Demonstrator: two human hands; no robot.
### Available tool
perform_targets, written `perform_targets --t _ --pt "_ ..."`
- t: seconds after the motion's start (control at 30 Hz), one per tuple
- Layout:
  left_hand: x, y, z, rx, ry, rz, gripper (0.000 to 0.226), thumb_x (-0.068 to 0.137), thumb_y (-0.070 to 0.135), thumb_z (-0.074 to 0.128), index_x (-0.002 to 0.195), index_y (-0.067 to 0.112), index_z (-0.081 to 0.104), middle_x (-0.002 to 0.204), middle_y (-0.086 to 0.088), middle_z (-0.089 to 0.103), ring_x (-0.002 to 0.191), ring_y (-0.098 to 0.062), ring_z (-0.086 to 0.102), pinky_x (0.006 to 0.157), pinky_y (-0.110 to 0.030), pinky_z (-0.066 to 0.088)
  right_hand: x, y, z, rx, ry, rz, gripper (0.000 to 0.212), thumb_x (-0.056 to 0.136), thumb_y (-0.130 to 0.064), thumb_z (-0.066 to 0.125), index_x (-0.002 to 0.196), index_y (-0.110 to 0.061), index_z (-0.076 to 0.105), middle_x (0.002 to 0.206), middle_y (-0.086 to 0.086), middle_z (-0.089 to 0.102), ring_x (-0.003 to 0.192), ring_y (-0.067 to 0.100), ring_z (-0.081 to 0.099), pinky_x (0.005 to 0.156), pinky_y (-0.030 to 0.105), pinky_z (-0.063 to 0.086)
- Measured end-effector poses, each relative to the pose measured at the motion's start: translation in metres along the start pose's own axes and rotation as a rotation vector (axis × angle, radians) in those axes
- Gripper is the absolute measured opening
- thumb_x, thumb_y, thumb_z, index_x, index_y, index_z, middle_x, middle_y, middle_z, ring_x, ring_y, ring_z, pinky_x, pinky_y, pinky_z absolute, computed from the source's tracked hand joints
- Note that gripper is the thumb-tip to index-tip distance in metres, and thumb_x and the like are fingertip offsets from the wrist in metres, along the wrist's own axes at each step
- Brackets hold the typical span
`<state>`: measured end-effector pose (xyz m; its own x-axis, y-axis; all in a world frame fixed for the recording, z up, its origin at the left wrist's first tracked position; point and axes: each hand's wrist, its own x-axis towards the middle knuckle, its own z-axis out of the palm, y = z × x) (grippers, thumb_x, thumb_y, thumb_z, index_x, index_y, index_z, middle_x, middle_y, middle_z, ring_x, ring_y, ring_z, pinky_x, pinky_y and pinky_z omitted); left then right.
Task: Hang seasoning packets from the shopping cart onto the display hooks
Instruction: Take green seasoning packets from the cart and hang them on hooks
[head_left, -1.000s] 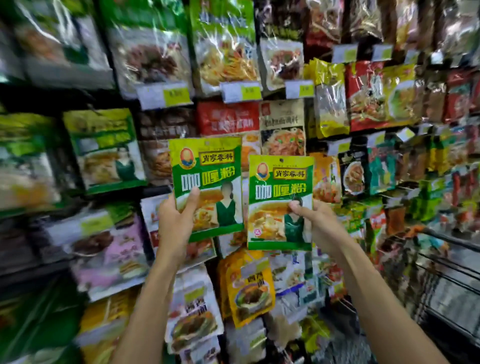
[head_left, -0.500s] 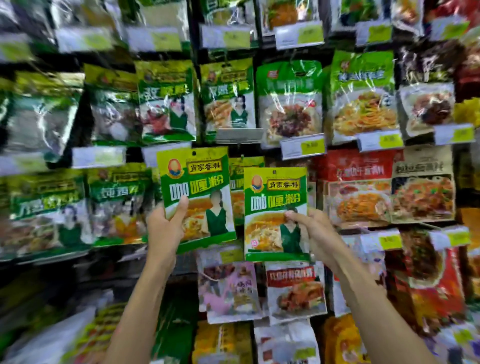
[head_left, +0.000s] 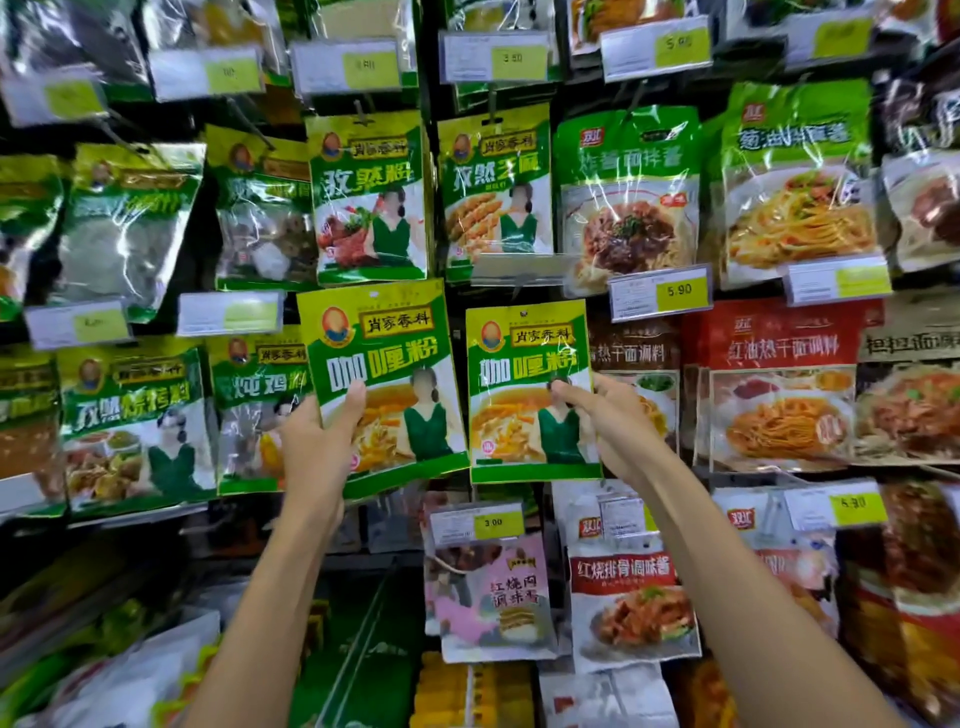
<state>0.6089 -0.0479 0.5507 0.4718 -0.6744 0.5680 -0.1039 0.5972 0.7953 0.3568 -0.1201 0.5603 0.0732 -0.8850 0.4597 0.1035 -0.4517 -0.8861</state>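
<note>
I hold up two matching green-and-yellow curry powder packets in front of the display wall. My left hand (head_left: 317, 447) grips the left packet (head_left: 382, 358) by its lower left edge, thumb on the front. My right hand (head_left: 608, 421) pinches the right packet (head_left: 524, 395) at its right edge, thumb across the front. The right packet sits slightly lower than the left one. Just above them a clear price-tag holder on a display hook (head_left: 519, 270) juts out, with no packet visible hanging below it. The shopping cart is out of view.
Rows of hanging seasoning packets fill the wall: green cumin packets (head_left: 371, 197) directly above, noodle sauce packs (head_left: 628, 197) to the upper right, red packs (head_left: 779, 384) to the right, pink and white packs (head_left: 493, 592) below. Price tags (head_left: 660, 293) stick out from the hooks.
My view has swung left and upward along the wall. Both hands have kept their packets and raised them closer to the row of green packets.
</note>
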Motion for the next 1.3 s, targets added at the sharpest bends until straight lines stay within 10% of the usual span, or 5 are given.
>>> perform_targets --t 0.33,0.63,0.8,0.97,1.3 --pt "-0.005 0.005 0.011 0.02 0.005 0.081 0.031 0.085 0.041 0.062 0.1 0.013 0.061 0.097 -0.007 0.067 0.103 -0.034 0.062 0.092 -0.054 0.049 0.009 0.0 0.0 -0.073 0.024 0.027 0.043 0.086 -0.015 0.065 0.104 0.021 0.052 0.125 0.029 0.055 0.118 0.032 0.052 0.098 0.039 0.038" --pt "-0.015 0.002 0.022 0.0 -0.113 0.032 0.066 0.076 0.051 0.061 0.125 0.006 0.056 0.121 -0.012 0.063 0.115 -0.028 0.057 0.1 -0.053 0.044 0.027 -0.002 0.021 -0.241 0.071 0.11 0.054 0.098 -0.021 0.051 0.141 0.005 0.031 0.145 0.019 0.039 0.133 0.032 0.039 0.105 0.039 0.034" --pt "-0.019 -0.005 0.028 -0.061 -0.176 -0.054 0.102 0.061 0.062 0.064 0.138 -0.001 0.041 0.139 -0.02 0.048 0.129 -0.034 0.046 0.106 -0.055 0.037 0.019 0.008 0.013 -0.606 0.126 -0.019 0.03 0.099 -0.026 0.048 0.112 0.001 0.051 0.085 0.008 0.051 0.078 0.021 0.052 0.065 0.031 0.043" --pt "-0.026 -0.008 0.047 -0.102 -0.245 -0.119 0.108 0.059 0.061 0.066 0.14 -0.004 0.034 0.141 -0.024 0.044 0.13 -0.038 0.043 0.106 -0.056 0.036 -0.019 0.004 0.02 -0.286 0.157 -0.218 0.027 0.097 -0.036 0.049 0.109 -0.014 0.058 0.098 0.0 0.061 0.09 0.013 0.059 0.072 0.024 0.051" --pt "-0.019 -0.005 0.064 0.289 -0.111 0.298 0.024 0.095 0.035 0.052 0.095 0.012 0.06 0.083 0.009 0.055 0.07 0.0 0.058 0.06 -0.016 0.046 -0.026 -0.005 0.025 -0.083 0.071 -0.153 0.05 0.095 -0.034 0.055 0.084 0.015 0.055 0.083 0.02 0.047 0.078 0.028 0.048 0.086 0.039 0.04"
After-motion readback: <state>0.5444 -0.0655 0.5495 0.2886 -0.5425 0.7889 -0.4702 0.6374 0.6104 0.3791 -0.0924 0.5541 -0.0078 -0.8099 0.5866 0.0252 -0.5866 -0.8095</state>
